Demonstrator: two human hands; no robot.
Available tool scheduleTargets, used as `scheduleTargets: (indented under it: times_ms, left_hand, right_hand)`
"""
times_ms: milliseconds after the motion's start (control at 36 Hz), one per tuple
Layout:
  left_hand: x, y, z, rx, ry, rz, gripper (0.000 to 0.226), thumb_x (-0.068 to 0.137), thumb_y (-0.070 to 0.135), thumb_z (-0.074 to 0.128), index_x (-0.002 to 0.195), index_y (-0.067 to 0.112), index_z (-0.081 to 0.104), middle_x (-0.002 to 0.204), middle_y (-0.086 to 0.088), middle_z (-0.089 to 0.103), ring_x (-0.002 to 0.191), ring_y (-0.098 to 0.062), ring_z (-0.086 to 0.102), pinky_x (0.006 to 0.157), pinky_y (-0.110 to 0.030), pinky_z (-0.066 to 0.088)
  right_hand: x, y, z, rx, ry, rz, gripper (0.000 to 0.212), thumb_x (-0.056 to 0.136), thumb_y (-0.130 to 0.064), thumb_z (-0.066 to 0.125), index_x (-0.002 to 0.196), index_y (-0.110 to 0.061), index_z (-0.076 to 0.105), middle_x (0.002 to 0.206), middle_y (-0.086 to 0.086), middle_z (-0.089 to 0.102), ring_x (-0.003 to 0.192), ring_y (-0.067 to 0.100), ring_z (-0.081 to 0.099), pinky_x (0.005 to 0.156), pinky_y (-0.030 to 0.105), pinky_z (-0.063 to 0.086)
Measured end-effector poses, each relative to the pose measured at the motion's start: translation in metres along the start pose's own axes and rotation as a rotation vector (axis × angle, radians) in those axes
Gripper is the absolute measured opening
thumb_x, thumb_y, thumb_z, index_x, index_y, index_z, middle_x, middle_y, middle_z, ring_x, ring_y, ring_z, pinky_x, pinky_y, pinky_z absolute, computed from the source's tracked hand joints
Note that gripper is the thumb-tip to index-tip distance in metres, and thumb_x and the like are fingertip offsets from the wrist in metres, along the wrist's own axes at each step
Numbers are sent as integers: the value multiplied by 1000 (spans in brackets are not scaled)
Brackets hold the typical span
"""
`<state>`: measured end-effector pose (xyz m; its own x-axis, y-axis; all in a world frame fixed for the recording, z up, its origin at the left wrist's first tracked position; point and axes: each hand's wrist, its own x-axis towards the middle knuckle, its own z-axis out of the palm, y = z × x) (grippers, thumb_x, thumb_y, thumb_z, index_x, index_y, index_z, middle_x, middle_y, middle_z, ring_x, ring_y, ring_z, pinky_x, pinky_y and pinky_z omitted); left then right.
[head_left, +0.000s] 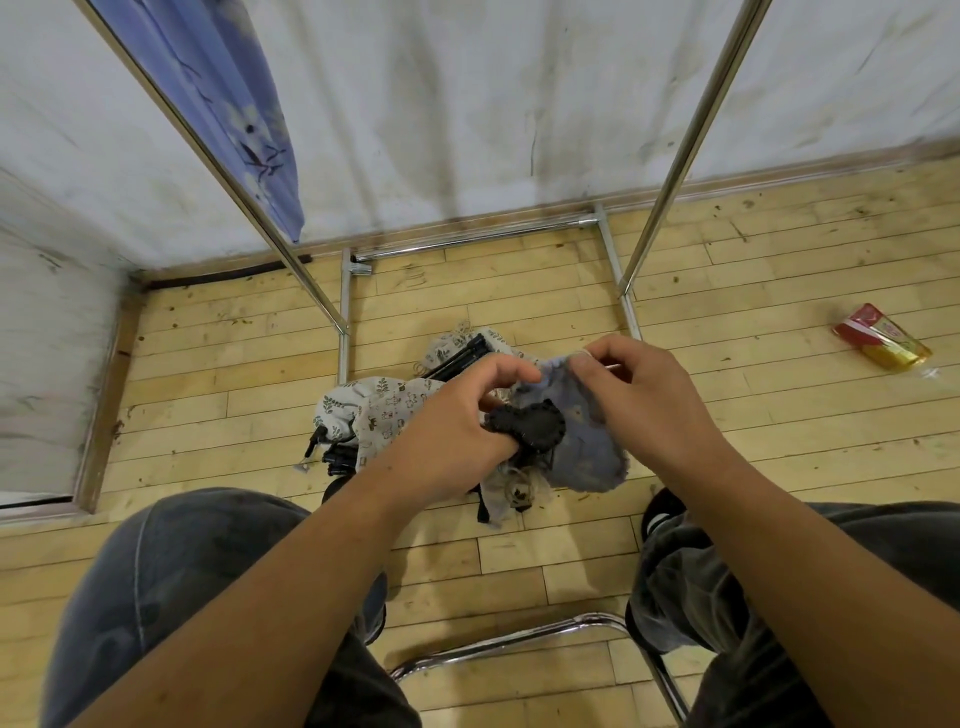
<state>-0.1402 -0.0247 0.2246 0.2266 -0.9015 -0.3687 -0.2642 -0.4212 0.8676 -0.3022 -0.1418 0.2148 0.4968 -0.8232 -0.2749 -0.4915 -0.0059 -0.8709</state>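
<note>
Wooden floor (519, 561), with a few things laid on it

The planks are scuffed and speckled. A heap of printed cloth (374, 410) is spread near the middle, with black folded rods (460, 356) tangled in it. A red and yellow packet (880, 338) is left well apart at the right. A metal rack (467, 240) is stood by the wall.

Two hands (447, 421) (644, 400), one cloth (589, 449), one needle (613, 368)

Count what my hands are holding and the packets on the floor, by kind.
Grey cloth: 1
Black patch: 1
Needle: 1
Packet: 1
Total: 4
</note>
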Motion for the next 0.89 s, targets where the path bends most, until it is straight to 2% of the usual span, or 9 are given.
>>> scheduleTargets:
  times_ms: [111,194,278,389,444,528,667,778,889]
  left_hand:
    - [4,-1,-1,-37,70,-14,56,84,-8,67,111,40,57,122,23,61,97,1,61,66,-18,56]
    - [7,-6,-2,-28,153,-48,51,86,-5,66,114,38,58,122,19,62,93,2,63,66,-18,57]
    - [11,-13,-5,3,245,-106,51,87,-4,64,118,36,59,120,18,63,98,3,61,66,-10,51]
    - [14,-20,-9,111,329,-179,53,87,-1,61,126,34,60,119,13,65,90,0,62,59,-13,51]
    - [15,-23,-9,179,340,-197,50,89,0,59,128,32,61,117,10,64,85,-3,62,53,-12,46]
    - [17,-25,-9,260,315,-239,44,91,2,57,125,29,65,114,5,64,80,-6,60,56,-16,42]
    - [19,-36,-11,293,213,-352,24,99,12,49,113,23,65,96,1,69,78,-11,62,64,-31,53]
    - [18,-39,-7,198,100,-468,19,106,19,40,112,26,57,89,-2,67,73,-17,59,61,-28,43]
    - [18,-40,-5,187,51,-525,23,104,13,39,92,17,58,83,-10,57,73,-21,49,64,-32,38]
  right_hand:
    - [0,-3,-1,72,-20,55,27,101,-32,57,78,-22,68,81,4,68,72,10,58,72,37,53]
    - [-2,-5,-1,78,-71,48,32,101,-33,57,73,-21,66,71,-5,62,63,3,52,65,29,46]
    - [-6,-9,-1,92,-135,22,36,102,-33,58,68,-24,64,69,-6,60,58,1,49,63,24,43]
    - [-8,-11,0,86,-166,-4,31,102,-34,59,76,-20,68,84,14,64,70,10,52,68,29,45]
    - [-8,-12,0,117,-160,1,29,102,-31,59,78,-18,69,80,11,64,70,10,52,65,27,42]
    - [-7,-14,-1,183,-165,13,28,103,-24,57,79,-13,66,70,-7,64,61,7,50,57,19,41]
    - [-9,-14,-2,258,-207,-6,27,104,-22,56,85,-5,63,71,1,60,61,19,44,54,29,38]
    - [-8,-13,-3,315,-204,1,28,104,-23,57,89,1,61,70,5,53,62,23,39,55,34,37]
    - [-7,-12,-3,349,-186,-7,26,104,-22,59,92,0,65,67,4,51,56,15,41,53,33,39]
